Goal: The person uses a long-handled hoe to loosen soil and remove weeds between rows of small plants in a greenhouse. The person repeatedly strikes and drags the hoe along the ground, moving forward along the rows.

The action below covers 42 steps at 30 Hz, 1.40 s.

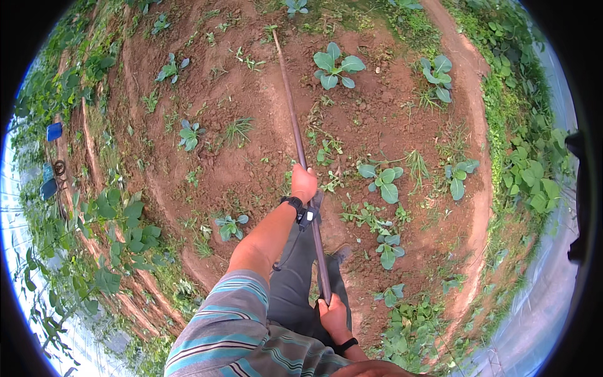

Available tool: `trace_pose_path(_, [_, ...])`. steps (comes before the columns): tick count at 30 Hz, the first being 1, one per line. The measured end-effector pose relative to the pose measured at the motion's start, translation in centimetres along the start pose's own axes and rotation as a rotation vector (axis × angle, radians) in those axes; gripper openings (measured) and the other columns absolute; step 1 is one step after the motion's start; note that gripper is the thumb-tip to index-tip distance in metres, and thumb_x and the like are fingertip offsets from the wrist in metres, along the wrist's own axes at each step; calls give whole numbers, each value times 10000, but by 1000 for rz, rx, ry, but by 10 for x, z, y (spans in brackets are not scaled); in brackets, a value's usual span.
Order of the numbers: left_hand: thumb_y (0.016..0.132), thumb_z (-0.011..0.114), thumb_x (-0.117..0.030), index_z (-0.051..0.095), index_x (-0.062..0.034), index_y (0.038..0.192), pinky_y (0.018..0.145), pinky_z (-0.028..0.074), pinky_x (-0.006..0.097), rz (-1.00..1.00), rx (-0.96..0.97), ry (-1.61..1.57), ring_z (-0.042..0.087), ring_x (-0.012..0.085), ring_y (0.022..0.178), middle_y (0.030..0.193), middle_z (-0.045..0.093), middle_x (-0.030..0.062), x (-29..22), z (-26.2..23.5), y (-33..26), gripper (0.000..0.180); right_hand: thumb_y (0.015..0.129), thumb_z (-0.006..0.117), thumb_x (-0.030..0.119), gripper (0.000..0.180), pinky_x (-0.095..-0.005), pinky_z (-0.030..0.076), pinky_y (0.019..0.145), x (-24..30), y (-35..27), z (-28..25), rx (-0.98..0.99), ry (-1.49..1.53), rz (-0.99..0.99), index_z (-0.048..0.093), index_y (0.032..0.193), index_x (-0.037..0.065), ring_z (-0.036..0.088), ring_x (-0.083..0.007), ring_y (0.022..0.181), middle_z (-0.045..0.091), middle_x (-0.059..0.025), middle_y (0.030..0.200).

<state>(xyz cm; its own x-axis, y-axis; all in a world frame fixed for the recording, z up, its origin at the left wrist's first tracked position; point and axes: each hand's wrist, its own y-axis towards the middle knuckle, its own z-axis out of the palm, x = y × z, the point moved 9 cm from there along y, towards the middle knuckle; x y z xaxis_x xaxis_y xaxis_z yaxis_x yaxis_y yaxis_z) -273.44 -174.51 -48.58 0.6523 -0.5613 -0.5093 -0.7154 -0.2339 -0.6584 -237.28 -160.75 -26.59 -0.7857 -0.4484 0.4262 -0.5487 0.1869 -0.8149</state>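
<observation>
Reddish bare soil bed (251, 138) dotted with young leafy seedlings (336, 65) and weeds, green growth along both edges. I see a long thin wooden handle (300, 147) running from near my body straight away up the bed, its far end resting on the soil. My left hand (304, 183) grips it midway, fingers wrapped; my right hand (333, 315) clenches its near end.
</observation>
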Motion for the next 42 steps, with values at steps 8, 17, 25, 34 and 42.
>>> trace_pose_path(8, [1005, 625, -223, 503, 87, 1148, 860, 554, 537, -69, 163, 27, 704, 505, 976, 1014, 691, 341, 85, 59, -180, 362, 943, 753, 286, 336, -568, 568, 752, -131, -157, -23, 84, -93, 148, 637, 1102, 14, 711, -487, 874, 716, -287, 920])
trace_pose_path(17, [1053, 580, -165, 433, 22, 1019, 497, 530, 385, -86, 263, -289, 652, 202, 585, 748, 621, 115, 64, 50, -228, 240, 921, 760, 285, 332, -554, 577, 678, -163, -204, -45, -70, -195, 69, 631, 1128, 61, 720, -451, 771, 717, -233, 819])
trace_pose_path(25, [1061, 576, -139, 401, -1, 1055, 504, 555, 376, -143, 377, -567, 662, 204, 597, 793, 613, 96, 41, 33, -329, 223, 901, 775, 258, 244, -548, 567, 703, -202, -242, -99, -75, -242, 124, 663, 1037, 88, 711, -455, 790, 721, -220, 845])
trace_pose_path(34, [1058, 570, -146, 559, -6, 1036, 563, 632, 490, -450, 497, -522, 727, 307, 670, 826, 660, 132, 118, 88, -321, 142, 845, 831, 241, 298, -556, 560, 693, -127, -304, -145, -167, -401, 99, 661, 979, 36, 709, -465, 796, 710, -238, 811])
trace_pose_path(42, [1077, 553, -212, 520, -5, 1162, 740, 674, 522, -305, 666, -587, 759, 296, 823, 956, 695, 147, 28, 77, -459, 226, 778, 837, 93, 387, -455, 566, 702, -117, -410, -249, -323, -270, -94, 728, 1144, 29, 711, -398, 768, 707, -225, 836])
